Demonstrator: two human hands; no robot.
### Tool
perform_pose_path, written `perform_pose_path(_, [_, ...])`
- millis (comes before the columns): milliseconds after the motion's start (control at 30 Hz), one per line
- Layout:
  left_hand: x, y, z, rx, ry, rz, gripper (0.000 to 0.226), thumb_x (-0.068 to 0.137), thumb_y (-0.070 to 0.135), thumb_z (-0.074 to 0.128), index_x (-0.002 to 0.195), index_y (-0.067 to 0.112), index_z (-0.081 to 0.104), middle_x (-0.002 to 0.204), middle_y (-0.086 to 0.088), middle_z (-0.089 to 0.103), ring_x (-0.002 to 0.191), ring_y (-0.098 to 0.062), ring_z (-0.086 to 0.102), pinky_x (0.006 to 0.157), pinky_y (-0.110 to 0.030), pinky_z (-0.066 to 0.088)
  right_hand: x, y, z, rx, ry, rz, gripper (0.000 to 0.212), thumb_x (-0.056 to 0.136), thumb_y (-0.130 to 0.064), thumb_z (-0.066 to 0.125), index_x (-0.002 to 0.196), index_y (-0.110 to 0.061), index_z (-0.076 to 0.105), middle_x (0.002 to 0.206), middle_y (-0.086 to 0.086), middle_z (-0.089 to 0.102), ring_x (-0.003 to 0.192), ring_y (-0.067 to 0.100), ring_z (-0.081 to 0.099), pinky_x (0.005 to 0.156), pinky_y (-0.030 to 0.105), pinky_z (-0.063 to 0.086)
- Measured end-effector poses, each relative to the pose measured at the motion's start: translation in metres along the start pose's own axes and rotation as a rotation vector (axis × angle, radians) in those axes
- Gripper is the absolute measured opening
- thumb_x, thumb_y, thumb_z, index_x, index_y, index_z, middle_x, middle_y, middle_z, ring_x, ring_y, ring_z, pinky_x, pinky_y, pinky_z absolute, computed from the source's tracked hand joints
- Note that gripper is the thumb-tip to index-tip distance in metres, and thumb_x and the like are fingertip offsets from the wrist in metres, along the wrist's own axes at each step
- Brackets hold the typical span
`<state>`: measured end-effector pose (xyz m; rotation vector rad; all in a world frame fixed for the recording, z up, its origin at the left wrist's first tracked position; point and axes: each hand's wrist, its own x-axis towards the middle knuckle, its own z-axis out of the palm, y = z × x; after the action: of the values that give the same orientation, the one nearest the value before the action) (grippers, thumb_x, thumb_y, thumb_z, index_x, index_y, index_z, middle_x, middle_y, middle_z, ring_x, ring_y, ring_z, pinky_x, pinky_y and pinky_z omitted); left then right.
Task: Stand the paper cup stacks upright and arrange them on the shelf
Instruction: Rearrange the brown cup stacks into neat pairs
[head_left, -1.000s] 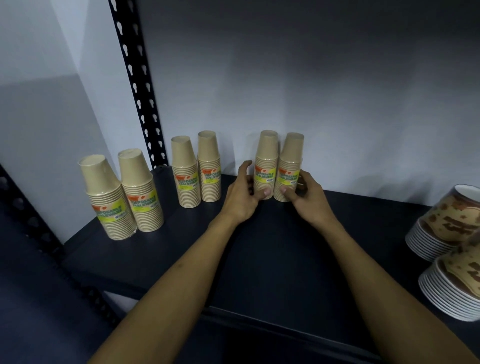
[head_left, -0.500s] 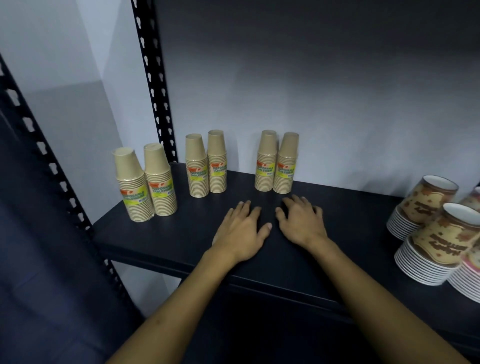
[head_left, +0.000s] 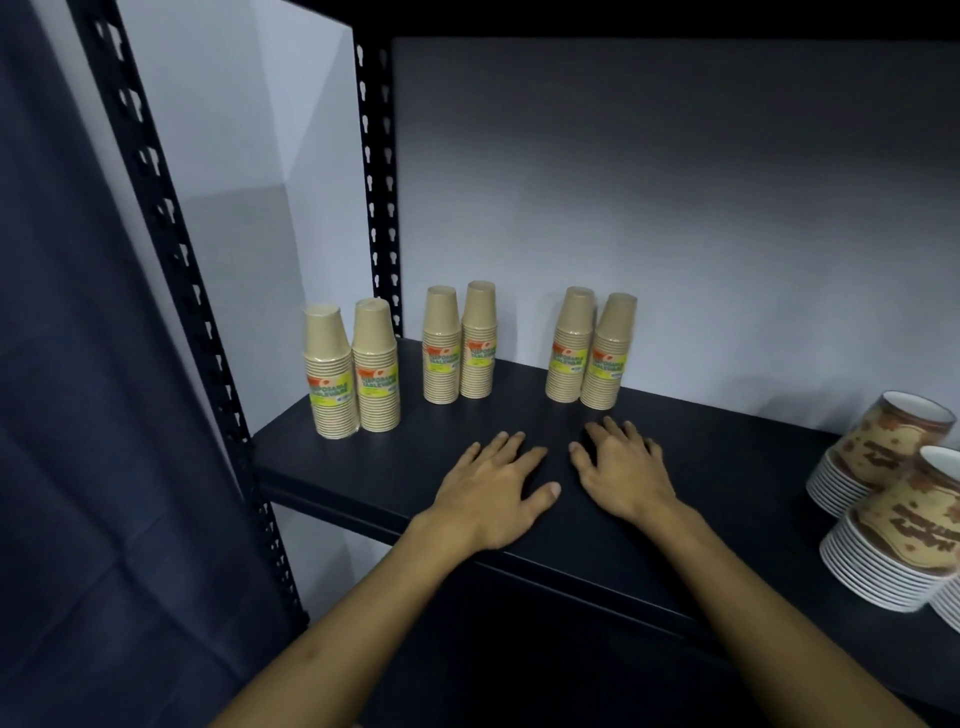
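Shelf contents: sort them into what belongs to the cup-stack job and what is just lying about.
Part of the job:
- three pairs of tan paper cup stacks: left pair, middle pair, right pair, all upright
- shelf
- left hand and right hand, both empty

Just lying about:
- patterned bowl stacks, tilted, far right

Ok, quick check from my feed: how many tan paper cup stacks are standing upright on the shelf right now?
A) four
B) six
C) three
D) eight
B: three pairs stand upright along the shelf, the left pair, the middle pair and the right pair, while the left hand and the right hand lie flat, holding nothing.
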<state>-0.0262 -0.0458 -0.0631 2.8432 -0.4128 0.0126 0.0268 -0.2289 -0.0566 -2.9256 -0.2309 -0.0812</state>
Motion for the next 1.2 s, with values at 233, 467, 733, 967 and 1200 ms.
perform_pose_path(233, [-0.051,-0.033,-0.041,0.082,0.032,-0.102,0.070,0.094,0.067,0.043,0.153,0.030,0.035,0.163,-0.001,0.030,0.148,-0.022,0.031,0.117,-0.042,0.029,-0.007,-0.046,0.010,0.003,-0.108,-0.091,0.059,0.104,-0.047,0.028,0.155,-0.019,0.026,0.165,0.014,0.016,0.152,0.039,0.008,0.120,0.059,0.010])
perform_pose_path(467, [-0.090,-0.065,-0.092,0.114,0.489,-0.086,0.066,0.094,0.051,0.058,0.150,0.024,0.035,0.155,-0.004,0.035,0.136,-0.025,0.040,0.103,-0.042,0.044,0.022,-0.107,-0.013,0.263,-0.226,-0.360,0.051,0.096,-0.049,0.054,0.141,-0.026,0.052,0.144,0.001,0.054,0.134,0.024,0.049,0.111,0.048,0.038])
perform_pose_path(733, [-0.075,-0.116,-0.123,-0.122,0.779,-0.265,0.092,0.089,0.051,0.067,0.156,0.017,0.014,0.159,-0.013,0.024,0.143,-0.035,0.030,0.115,-0.049,0.033,0.042,-0.195,-0.041,0.876,-0.085,-0.379,0.074,0.092,-0.038,0.068,0.152,-0.020,0.029,0.150,0.007,0.044,0.132,0.022,0.051,0.107,0.043,0.046])
perform_pose_path(967, [-0.057,-0.142,-0.105,-0.524,0.603,-0.377,0.091,0.093,0.036,0.068,0.156,0.020,0.004,0.136,-0.015,0.058,0.117,-0.032,0.060,0.092,-0.041,0.048,0.049,-0.217,-0.015,0.982,-0.046,-0.376,0.064,0.092,-0.027,0.069,0.147,-0.019,0.039,0.144,0.005,0.054,0.132,0.022,0.052,0.110,0.045,0.043])
perform_pose_path(1200, [-0.052,-0.147,-0.082,-0.637,0.680,-0.356,0.057,0.089,0.027,0.074,0.137,0.015,0.047,0.125,-0.004,0.065,0.110,-0.020,0.063,0.090,-0.035,0.051,0.047,-0.198,-0.011,1.065,-0.027,-0.439,0.057,0.089,-0.016,0.073,0.139,-0.017,0.047,0.132,0.004,0.061,0.121,0.017,0.058,0.095,0.025,0.051])
